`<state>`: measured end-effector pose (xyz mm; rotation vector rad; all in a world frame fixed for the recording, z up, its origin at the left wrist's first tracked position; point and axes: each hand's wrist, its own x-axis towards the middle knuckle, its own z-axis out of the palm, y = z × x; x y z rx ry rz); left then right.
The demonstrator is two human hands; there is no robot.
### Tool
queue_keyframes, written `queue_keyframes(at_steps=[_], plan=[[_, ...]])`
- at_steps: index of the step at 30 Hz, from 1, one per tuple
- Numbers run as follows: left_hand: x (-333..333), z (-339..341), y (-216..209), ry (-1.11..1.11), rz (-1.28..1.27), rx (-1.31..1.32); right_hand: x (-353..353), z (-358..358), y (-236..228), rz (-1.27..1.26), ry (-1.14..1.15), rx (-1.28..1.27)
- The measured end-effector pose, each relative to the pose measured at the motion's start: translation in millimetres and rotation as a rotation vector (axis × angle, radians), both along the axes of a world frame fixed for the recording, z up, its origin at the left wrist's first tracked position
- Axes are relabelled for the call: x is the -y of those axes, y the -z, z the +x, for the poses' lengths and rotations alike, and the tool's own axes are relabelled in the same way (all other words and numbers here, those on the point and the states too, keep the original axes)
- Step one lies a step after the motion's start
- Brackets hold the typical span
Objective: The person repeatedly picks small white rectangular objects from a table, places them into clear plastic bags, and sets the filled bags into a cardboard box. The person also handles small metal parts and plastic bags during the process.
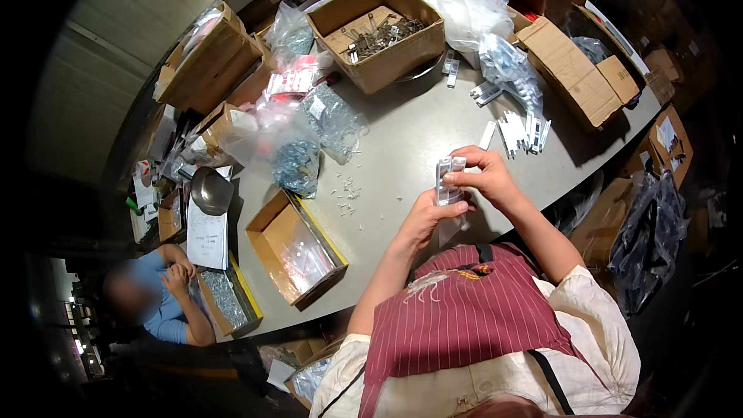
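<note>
My left hand [424, 215] is closed round the lower end of a small bundle of slim grey-white strips [443, 179], standing upright side by side above the table. My right hand [487, 176] pinches the same bundle near its upper end, thumb across the front. Something pale and see-through, perhaps a clear plastic bag [450, 230], hangs below my left hand; I cannot tell for sure. Beyond my right hand lies a loose pile of similar white and grey strips [522, 135] on the table.
An open cardboard box of metal parts [387, 35] stands at the back. Bags of small parts [296, 164] and scattered screws [350, 193] lie to the left, near a shallow box with clear packets [302, 259]. A metal bowl [211, 190] and a person in blue [166, 302] are at the far left.
</note>
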<state>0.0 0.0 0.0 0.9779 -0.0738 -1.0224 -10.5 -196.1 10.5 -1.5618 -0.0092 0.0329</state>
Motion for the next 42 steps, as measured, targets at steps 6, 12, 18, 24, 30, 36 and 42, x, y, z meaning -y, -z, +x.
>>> queue_keyframes(at_steps=[6, 12, 18, 24, 30, 36, 42], plan=[[3.5, -6.1, -3.4, -0.031, -0.007, 0.017, -0.1, -4.0, -1.4, -0.212, -0.077, 0.015], [-3.6, -8.6, -13.4, -0.008, 0.004, 0.001, -3.1, -3.4, -28.9, -0.421, -0.043, 0.441], [-5.4, -0.3, 9.6, -0.088, -0.033, 0.007, -7.5, -10.9, -29.4, -0.503, -0.253, 0.510], [-25.7, 10.3, -8.5, 0.051, 0.018, 0.244, -0.8, -6.3, -48.2, -0.548, -0.462, 0.643], [-34.7, 8.8, -12.9, 0.031, 0.042, 0.352, -9.5, -6.7, -46.5, -0.434, -0.288, 0.578], [-24.6, -18.3, -18.6, -0.527, 0.349, 0.648, -12.5, -3.2, -41.8, -0.462, -0.113, 0.536], [-28.7, -35.5, -35.8, -0.833, 0.196, 0.556, -31.9, -11.3, -51.1, -0.437, -0.078, 0.580]])
